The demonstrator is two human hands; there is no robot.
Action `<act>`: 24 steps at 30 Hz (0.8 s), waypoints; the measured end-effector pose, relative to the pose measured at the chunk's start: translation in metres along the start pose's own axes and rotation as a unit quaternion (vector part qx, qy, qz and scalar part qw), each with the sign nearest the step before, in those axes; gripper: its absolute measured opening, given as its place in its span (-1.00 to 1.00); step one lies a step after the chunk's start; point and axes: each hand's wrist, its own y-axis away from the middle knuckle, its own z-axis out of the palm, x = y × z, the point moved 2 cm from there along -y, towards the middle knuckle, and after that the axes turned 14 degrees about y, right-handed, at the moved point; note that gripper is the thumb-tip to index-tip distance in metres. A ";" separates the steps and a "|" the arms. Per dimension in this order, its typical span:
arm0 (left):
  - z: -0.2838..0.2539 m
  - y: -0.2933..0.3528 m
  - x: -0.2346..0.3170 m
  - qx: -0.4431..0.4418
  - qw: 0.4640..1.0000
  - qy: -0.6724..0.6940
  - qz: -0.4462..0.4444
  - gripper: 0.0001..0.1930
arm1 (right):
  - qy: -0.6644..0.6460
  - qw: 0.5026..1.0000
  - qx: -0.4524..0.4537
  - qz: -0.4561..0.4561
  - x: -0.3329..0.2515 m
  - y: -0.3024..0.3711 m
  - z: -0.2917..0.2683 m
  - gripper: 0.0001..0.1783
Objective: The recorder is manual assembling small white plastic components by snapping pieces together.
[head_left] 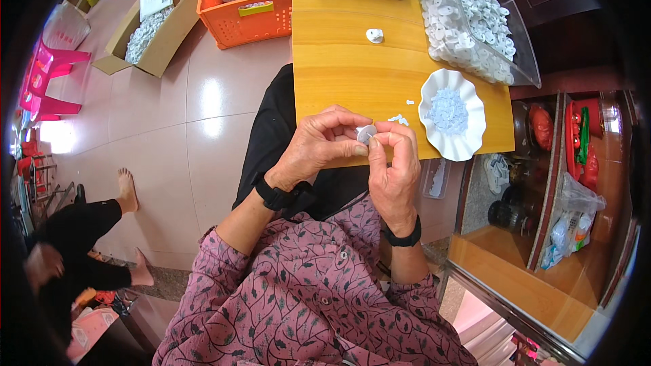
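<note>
Above the table's front edge, my left hand (313, 144) pinches a small round white plastic piece (366, 134) between thumb and fingers. My right hand (395, 171) meets it from the other side, thumb and forefinger closed at the piece's edge. Whether those right fingertips also hold a tiny part is too small to tell. Just beyond the right hand lie a few tiny white plastic parts (399, 120). A scalloped white dish (477, 137) of small pale-blue translucent parts stands to their right. Farther back sits a single white plastic piece (374, 35).
Clear bags (441, 24) of white plastic pieces and a clear bin (522, 71) fill the table's far right. Left of the wooden table (332, 61) stand an orange crate (244, 24) and a cardboard box (166, 44). Another person's bare foot (127, 190) is at left; an open cabinet (502, 247) stands right.
</note>
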 end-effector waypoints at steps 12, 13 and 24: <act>0.001 0.001 0.000 0.004 0.996 -0.086 0.027 -0.67 | 0.019 0.999 -0.034 -0.001 -0.001 -0.005 -0.005 -0.85; 0.001 0.001 0.001 0.005 0.996 -0.087 0.027 -0.67 | 0.018 0.999 -0.034 -0.001 -0.001 -0.004 -0.005 -0.85; 0.000 0.001 0.000 0.007 0.999 -0.045 0.006 -0.66 | -0.108 0.983 -0.081 0.126 0.005 -0.001 -0.006 -0.84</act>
